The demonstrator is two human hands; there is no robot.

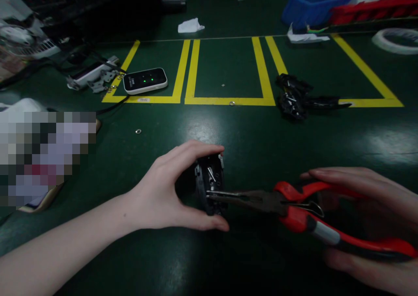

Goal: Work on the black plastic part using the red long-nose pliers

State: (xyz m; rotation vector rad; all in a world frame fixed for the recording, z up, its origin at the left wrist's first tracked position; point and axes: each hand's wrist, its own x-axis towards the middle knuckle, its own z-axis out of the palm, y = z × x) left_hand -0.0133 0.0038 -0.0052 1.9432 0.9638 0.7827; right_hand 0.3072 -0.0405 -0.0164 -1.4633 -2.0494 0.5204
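My left hand is closed round a small black plastic housing, thumb below and fingers above. Bright metal parts show in its open side, which faces right. In my right hand is a pair of long-nose pliers with red and black handles. The handles are spread, with fingers over the upper one and the thumb under the lower. The plier tips reach into the housing at its lower part; whether they grip a metal part I cannot tell.
Yellow tape marks cross the green table. A white device with green lights lies back left, and black plastic scraps back right. Farther off are a blue bin, a red tray and a tape roll. A small ring lies left.
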